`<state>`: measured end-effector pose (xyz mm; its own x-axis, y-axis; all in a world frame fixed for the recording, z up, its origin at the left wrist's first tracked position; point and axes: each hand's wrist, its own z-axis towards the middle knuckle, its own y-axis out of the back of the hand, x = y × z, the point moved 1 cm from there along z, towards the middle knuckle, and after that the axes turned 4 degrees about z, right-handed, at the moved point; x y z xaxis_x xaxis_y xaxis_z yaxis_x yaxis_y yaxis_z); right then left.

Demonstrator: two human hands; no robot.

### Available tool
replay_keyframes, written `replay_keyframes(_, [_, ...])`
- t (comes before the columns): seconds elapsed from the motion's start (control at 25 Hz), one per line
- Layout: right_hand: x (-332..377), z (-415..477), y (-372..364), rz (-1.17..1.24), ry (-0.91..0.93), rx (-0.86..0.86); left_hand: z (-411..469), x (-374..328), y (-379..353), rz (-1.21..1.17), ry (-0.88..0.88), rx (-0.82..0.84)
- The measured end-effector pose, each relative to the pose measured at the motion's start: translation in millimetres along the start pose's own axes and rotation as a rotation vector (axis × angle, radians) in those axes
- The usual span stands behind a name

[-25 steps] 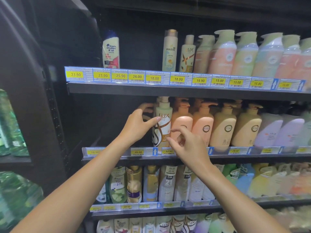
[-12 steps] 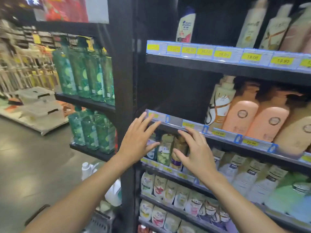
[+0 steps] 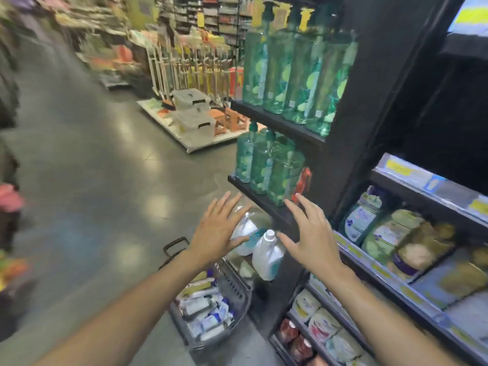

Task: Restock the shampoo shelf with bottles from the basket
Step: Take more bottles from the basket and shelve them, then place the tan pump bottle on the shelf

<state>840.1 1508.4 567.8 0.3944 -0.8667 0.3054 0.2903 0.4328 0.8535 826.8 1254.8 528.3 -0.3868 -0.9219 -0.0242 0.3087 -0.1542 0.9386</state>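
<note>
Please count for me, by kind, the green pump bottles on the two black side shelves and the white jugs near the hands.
Upper green pump bottles: 4
Lower green pump bottles: 3
White jugs: 2
Total: 9

Both arms reach forward from the near edge, bare to well above the wrists, and angle in toward each other as they go. The left hand (image 3: pixel 220 233) is held out with its back up, fingers straight and spread, thumb pointing right toward the other hand. The right hand (image 3: pixel 309 233) mirrors it just beside, back up, fingers splayed and lifted slightly, thumb stretched left. The two thumbs are near each other but apart. Neither hand holds anything; both hang in the air at about the same height.
</note>
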Motion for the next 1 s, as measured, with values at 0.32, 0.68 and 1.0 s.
replay_keyframes(0.32, [62, 77, -165, 0.078, -0.019, 0.259, -49, 154, -75, -0.051, 0.189, 0.201])
replay_keyframes(0.68, [42, 76, -331, 0.048, -0.121, 0.605, -106, 226, -211, -0.176, 0.344, 0.438])
replay_keyframes(1.0, [-30, 39, -477, -0.005, -0.108, 0.938, -149, 207, -347, -0.266, 0.479, 0.655])
